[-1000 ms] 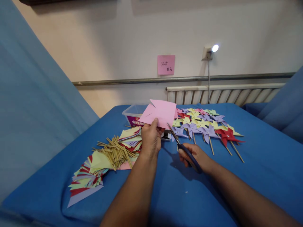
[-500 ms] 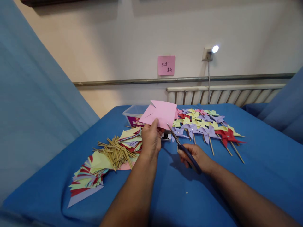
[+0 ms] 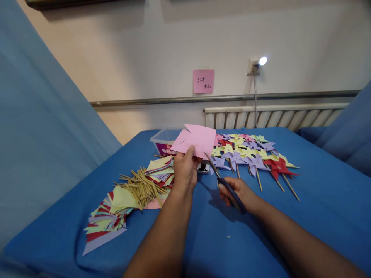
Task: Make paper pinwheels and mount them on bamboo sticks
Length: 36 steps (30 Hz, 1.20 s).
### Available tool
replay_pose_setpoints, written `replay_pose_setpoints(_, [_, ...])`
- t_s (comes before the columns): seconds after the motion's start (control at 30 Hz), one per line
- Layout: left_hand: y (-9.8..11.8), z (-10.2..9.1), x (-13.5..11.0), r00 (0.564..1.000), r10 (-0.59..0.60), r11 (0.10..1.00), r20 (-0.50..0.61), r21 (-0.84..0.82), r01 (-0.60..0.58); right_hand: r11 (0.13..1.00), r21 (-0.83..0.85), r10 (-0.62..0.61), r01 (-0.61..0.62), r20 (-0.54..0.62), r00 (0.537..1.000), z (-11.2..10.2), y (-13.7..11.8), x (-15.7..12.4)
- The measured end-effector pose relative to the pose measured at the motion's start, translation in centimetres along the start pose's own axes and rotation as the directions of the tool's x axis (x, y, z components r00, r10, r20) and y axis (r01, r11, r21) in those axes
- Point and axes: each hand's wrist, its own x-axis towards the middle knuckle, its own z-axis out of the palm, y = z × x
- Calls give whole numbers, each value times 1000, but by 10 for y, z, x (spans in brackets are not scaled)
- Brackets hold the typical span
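Observation:
My left hand (image 3: pixel 184 170) pinches the near edge of a pink paper square (image 3: pixel 197 140) and holds it up above the blue cloth. Cuts run in from the square's corners. My right hand (image 3: pixel 236 192) is closed around the dark blue handles of a pair of scissors (image 3: pixel 222 178). The blades point up and left, their tips at the pink paper's lower right corner. Finished paper pinwheels (image 3: pixel 252 154) in yellow, purple, red and pink lie on sticks just beyond my right hand.
A blue cloth (image 3: pixel 319 200) covers the work surface. A heap of wooden sticks (image 3: pixel 142 186) and stacks of coloured paper squares (image 3: pixel 108 218) lie to the left. A clear plastic box (image 3: pixel 162 139) stands behind the pink paper. A radiator (image 3: pixel 275 116) and a wall lamp (image 3: pixel 257 63) are beyond.
Almost nothing has changed. Both hands, the pink paper and the scissors keep their places; the view has only shifted slightly.

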Motion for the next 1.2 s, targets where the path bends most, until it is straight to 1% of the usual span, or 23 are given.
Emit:
replay_pose_setpoints(0.43, [-2,-1,0,1000,-3,1000,20,21,3,1000,26,-6,6,-7,1000,-1,5,2])
replay_pose_setpoints(0.7, [-1,0,-1,998,36,998,42,45,-38,998,60,40,-37,-34,999,2,-7,0])
replay_pose_setpoints(0.83, [0,0,-2,998,31,998,54,45,-34,997,65,37,-34,-42,998,3,-8,1])
replay_pose_setpoints(1.03, [0,1,-3,998,39,997,40,59,-41,997,68,35,-32,-43,998,3,-2,2])
replay_pose_setpoints(1.2, [-1,2,-3,999,50,997,16,53,-51,998,47,40,-38,-48,998,3,-4,2])
